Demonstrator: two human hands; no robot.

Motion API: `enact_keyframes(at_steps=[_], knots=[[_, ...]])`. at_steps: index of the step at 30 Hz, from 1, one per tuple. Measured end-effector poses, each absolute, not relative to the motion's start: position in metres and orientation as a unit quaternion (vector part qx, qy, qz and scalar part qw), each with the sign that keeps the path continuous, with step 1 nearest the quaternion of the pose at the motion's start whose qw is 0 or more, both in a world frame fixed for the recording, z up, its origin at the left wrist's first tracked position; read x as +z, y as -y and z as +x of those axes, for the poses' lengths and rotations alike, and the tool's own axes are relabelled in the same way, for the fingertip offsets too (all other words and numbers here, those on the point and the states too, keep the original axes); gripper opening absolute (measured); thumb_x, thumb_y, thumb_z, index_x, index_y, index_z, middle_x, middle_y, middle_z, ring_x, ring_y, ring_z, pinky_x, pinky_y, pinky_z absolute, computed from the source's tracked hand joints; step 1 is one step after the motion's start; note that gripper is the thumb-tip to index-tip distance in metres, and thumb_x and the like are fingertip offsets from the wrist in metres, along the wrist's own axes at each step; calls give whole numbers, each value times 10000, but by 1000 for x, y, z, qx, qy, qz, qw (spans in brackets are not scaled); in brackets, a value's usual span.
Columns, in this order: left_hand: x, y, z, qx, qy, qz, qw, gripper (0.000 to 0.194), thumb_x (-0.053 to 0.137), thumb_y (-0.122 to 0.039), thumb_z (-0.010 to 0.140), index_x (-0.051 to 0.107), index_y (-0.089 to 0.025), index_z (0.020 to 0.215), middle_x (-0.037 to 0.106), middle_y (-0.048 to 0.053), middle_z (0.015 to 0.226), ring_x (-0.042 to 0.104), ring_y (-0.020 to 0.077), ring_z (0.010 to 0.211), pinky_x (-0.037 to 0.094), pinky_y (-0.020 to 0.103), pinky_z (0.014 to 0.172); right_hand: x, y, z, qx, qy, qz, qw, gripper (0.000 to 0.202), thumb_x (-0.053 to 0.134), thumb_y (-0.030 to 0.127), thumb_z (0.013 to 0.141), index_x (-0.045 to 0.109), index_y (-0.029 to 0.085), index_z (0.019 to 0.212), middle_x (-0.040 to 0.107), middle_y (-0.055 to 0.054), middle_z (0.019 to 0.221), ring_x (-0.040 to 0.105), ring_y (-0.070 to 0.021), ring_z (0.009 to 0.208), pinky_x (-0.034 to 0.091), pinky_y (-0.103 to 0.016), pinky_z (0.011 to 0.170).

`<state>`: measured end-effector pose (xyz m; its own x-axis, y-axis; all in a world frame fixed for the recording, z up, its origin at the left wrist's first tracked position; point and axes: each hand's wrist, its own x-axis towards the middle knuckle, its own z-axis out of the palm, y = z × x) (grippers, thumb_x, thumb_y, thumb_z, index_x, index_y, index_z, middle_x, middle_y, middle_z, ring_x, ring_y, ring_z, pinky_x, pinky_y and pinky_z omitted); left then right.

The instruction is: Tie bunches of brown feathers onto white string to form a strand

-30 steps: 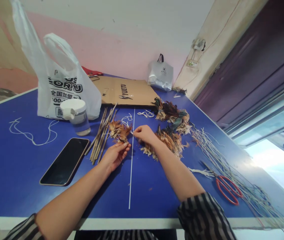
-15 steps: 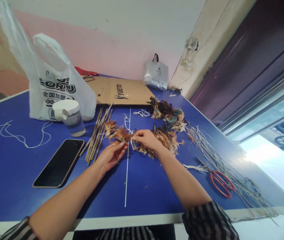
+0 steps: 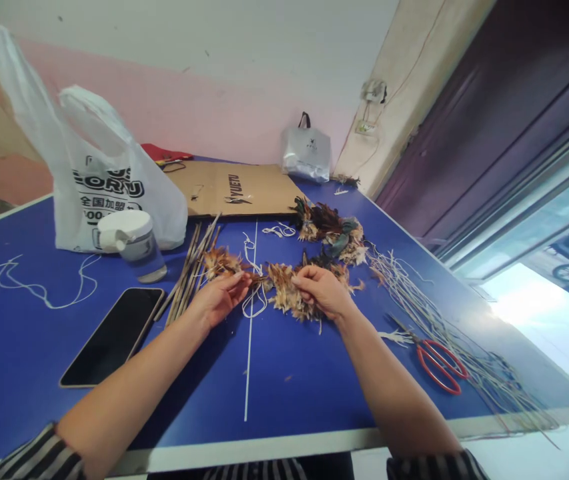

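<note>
My left hand (image 3: 224, 297) pinches a small bunch of brown feathers (image 3: 221, 262) near the table's middle. Its feathery end points up and left, its thin ends to the right. White string (image 3: 255, 308) lies in loops beside these thin ends. My right hand (image 3: 323, 291) is at a heap of tan feathers (image 3: 283, 293), its thumb and forefinger pressed together at the heap's upper edge. What they pinch, if anything, is too small to make out. Dark feather bundles (image 3: 327, 227) lie behind the heap.
Thin sticks (image 3: 191, 267), a phone (image 3: 114, 337), a lidded jar (image 3: 141, 250) and a white plastic bag (image 3: 114, 180) are on the left. Red-handled scissors (image 3: 439, 363) and long pale strands (image 3: 429, 320) lie on the right. Flat cardboard (image 3: 234, 190) and a silver bag (image 3: 307, 157) stand behind.
My right hand has moved right, from the thin ends of the feathers in my left hand to the tan heap. My left hand still holds its bunch. The view has shifted slightly.
</note>
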<state>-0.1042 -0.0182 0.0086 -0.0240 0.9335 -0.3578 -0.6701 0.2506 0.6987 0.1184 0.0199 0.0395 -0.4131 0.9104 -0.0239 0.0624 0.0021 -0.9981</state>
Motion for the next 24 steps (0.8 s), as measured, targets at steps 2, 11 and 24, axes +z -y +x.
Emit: enact_keyframes(at_steps=[2,11,24], knots=[[17,30,-97,573,-390,150,705,83,566,-78,775,642,-81,808,684,87,797,656,134,701,541,193,584,44,-17,111,529,602,-403,442,248,664,377,672,530,171,701,507,58,455,447,-66,385,338,-171,380],[29,70,-68,514,-322,104,788,138,504,-71,811,642,-75,821,686,89,778,657,149,711,540,232,629,35,28,75,208,768,-263,545,89,564,191,791,651,206,798,694,-30,847,642,-149,828,498,-278,783],[15,73,-77,548,-258,105,788,86,567,-62,772,641,-100,793,665,40,713,634,114,673,531,240,667,26,35,70,155,821,-213,507,104,582,157,779,652,212,831,656,-56,1011,583,-164,983,455,-336,862]])
